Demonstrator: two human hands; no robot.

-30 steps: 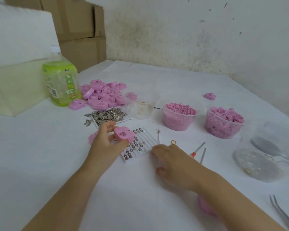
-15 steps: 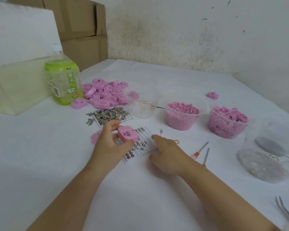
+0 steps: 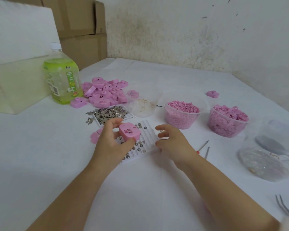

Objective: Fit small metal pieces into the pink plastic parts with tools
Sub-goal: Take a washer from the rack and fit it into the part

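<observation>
My left hand (image 3: 109,141) grips a pink plastic part (image 3: 129,131) between thumb and fingers, its recessed face turned up, just above a white grid tray (image 3: 148,140) dotted with small round metal pieces. At the tray's right edge is my right hand (image 3: 173,141), fingers bent toward the thumb. Whether it pinches something small is unclear. A flat tray of loose silver metal pieces (image 3: 108,114) lies behind my left hand. A red-handled tool (image 3: 202,146) and a thin metal tool (image 3: 206,152) lie right of my right wrist.
A pile of pink parts (image 3: 105,92) and a green drink bottle (image 3: 62,80) stand at the back left. A clear cup with rings (image 3: 143,105), two tubs of pink pieces (image 3: 182,115) (image 3: 227,121), a plastic bag (image 3: 264,162) and tweezers (image 3: 285,209) lie to the right.
My right hand has lifted off the table and moved forward and left to the grid tray's right edge. My left hand still holds the pink part in the same place.
</observation>
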